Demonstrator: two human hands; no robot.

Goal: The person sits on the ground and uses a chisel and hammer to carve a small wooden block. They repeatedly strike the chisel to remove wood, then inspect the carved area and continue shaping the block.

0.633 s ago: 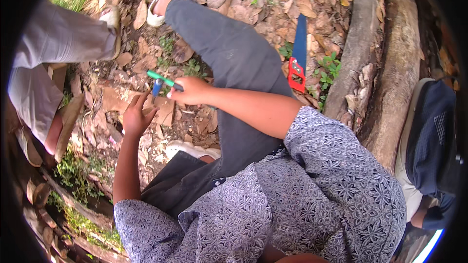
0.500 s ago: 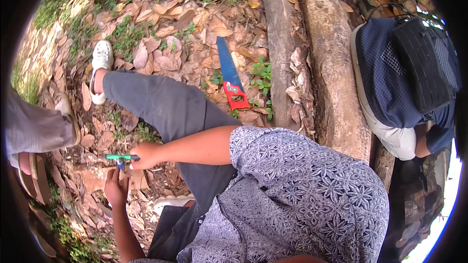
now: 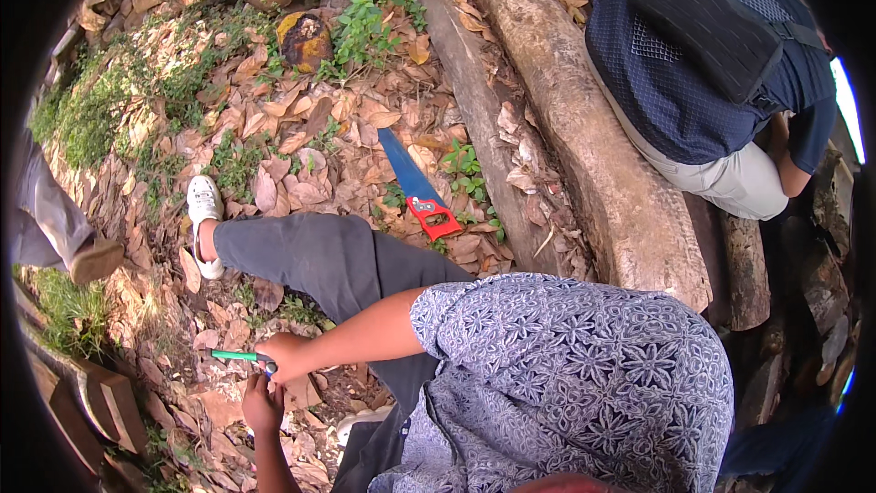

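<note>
Green-handled tool (image 3: 233, 356) in right hand (image 3: 285, 358) fingers (left hand (image 3: 263, 402) just below).

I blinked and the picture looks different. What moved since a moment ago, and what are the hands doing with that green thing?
Mostly the view swung: the saw, the logs and the seated person with the backpack slid toward the middle, while the hands sank to the lower left. The right hand still grips the green-handled tool, with the left hand close under it. Nothing was picked up or let go; the saw still lies on the leaves.
</note>
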